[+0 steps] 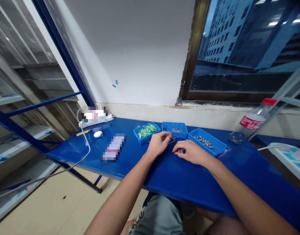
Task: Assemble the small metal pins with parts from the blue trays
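My left hand point(158, 143) is over the blue table with its fingers curled together beside some small metal pieces point(172, 140). My right hand point(189, 151) rests low over the tabletop, thumb and fingers drawn into a pinch. Whatever either hand holds, if anything, is too small to name. Behind my left hand stands a blue bin with green packets point(148, 130). A middle bin point(175, 124) contains thin metal pieces point(176, 130). Beyond my right hand, another blue bin point(220, 148) holds small metal fasteners point(204, 142), perhaps screws.
To the left on the blue table point(130, 163) lie a pixelated flat item point(113, 148), a white oval object point(98, 134) and a yellow cutter-like tool point(83, 133). A white cable point(87, 150) crosses the left edge. A red-capped bottle point(250, 122) stands at right.
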`<act>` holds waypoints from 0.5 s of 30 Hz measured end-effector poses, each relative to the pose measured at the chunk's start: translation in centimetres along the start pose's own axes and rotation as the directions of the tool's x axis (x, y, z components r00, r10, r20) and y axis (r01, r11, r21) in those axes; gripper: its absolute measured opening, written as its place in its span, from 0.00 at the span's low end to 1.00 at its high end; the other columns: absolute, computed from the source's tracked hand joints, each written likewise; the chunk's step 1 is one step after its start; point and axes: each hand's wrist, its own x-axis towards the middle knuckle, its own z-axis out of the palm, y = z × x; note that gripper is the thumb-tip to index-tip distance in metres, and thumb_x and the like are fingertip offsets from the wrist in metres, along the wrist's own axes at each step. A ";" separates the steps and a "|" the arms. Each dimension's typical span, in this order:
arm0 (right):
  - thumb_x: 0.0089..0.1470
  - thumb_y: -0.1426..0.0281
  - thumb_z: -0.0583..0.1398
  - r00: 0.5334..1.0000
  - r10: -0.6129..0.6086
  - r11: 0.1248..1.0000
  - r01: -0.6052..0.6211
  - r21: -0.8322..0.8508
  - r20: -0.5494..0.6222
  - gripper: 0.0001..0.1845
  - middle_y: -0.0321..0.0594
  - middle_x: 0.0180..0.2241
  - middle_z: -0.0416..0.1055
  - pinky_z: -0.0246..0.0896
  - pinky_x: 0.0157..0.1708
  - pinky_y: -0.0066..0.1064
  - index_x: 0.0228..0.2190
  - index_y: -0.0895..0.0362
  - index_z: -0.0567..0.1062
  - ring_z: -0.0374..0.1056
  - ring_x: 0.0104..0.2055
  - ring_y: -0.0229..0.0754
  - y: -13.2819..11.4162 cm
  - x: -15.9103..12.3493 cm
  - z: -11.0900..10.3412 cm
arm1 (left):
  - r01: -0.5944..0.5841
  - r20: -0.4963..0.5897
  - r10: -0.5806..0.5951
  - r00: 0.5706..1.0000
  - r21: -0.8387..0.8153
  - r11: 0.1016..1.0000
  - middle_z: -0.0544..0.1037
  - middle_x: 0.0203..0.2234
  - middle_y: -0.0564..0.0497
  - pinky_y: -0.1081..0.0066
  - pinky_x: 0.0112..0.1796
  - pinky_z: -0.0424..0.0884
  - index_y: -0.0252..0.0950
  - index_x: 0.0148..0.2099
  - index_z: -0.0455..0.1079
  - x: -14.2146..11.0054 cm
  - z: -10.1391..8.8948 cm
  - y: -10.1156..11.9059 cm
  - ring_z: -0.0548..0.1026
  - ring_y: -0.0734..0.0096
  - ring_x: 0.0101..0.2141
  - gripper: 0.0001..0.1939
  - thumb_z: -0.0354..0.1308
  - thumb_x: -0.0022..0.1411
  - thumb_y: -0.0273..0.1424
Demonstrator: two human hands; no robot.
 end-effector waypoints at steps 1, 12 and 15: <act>0.58 0.76 0.61 0.999 -0.016 1.000 0.015 -0.022 -0.039 0.09 0.37 0.32 0.78 0.68 0.36 0.31 0.35 0.53 0.81 0.74 0.31 0.40 0.1 0.1 0.3 | -0.003 0.012 0.003 1.000 -0.002 1.000 0.86 0.43 0.47 0.69 0.44 0.77 0.35 0.49 0.81 0.0 0.0 0.0 0.84 0.63 0.42 0.12 0.58 0.70 0.32; 0.65 0.71 0.57 0.861 -0.042 0.999 0.029 -0.034 -0.507 0.07 0.42 0.40 0.77 0.71 0.44 0.37 0.37 0.52 0.76 0.74 0.39 0.46 -0.9 0.5 0.2 | 0.130 0.248 -0.045 0.968 -0.338 0.932 0.86 0.40 0.41 0.66 0.43 0.81 0.30 0.50 0.81 -0.1 0.6 -0.3 0.85 0.61 0.39 0.18 0.61 0.70 0.40; 0.64 0.71 0.57 0.857 -0.049 0.999 0.042 -0.025 -0.513 0.08 0.44 0.41 0.77 0.72 0.46 0.41 0.38 0.51 0.77 0.75 0.42 0.49 -1.2 0.5 0.2 | 0.202 0.261 -0.077 0.962 -0.497 0.844 0.86 0.42 0.38 0.63 0.46 0.81 0.29 0.52 0.81 0.1 1.0 -0.9 0.85 0.60 0.40 0.22 0.68 0.64 0.42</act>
